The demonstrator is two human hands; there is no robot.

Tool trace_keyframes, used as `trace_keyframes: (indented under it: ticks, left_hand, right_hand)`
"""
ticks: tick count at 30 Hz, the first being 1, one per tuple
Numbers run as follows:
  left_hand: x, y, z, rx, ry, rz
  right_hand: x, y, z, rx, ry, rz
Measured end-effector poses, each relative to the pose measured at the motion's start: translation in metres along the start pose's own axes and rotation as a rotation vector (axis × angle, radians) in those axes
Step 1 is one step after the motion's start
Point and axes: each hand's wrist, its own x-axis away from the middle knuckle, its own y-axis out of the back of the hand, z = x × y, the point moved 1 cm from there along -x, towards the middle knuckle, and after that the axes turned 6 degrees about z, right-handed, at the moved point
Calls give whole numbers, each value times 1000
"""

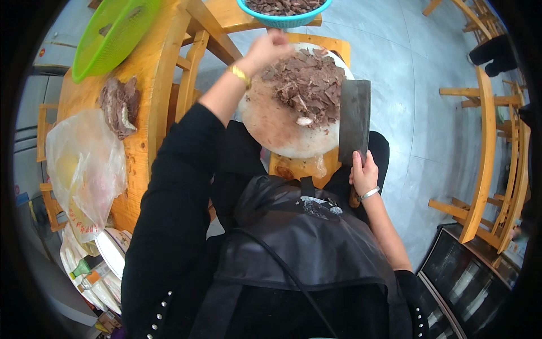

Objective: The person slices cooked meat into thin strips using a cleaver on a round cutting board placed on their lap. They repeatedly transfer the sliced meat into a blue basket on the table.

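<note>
My right hand (364, 171) grips the handle of a cleaver (355, 120), whose broad dark blade points away from me at the right rim of a round white cutting board (271, 135). A heap of sliced cooked meat (311, 87) covers the far and right part of the board, with one whitish piece (304, 121) at its near edge. Over the board's far left rim, my left hand (271, 48) is blurred and its fingers look curled; whether anything is between them is hidden. Just beyond it stands a turquoise basket (283, 21) holding dark meat pieces.
On the wooden table (154, 101) at left lie a chunk of cooked meat (120, 106), a plastic bag (87, 165) and a tilted green basket (114, 42). A wooden stool (292, 166) supports the board. Wooden benches (482, 161) stand at right, near a person's dark-clad legs (495, 55).
</note>
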Motion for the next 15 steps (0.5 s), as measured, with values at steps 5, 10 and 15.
trace_keyframes:
  ticks: [5, 10, 15]
  left_hand:
    - [73, -70, 11, -363, -4, 93]
    - [94, -59, 57, 360, 244, -23]
    - [123, -33, 55, 1150, 374, -112]
  right_hand:
    - [-4, -3, 1, 75, 10, 46]
    - [0, -25, 3, 488, 311, 249]
    - [-20, -47, 4, 725, 230, 503]
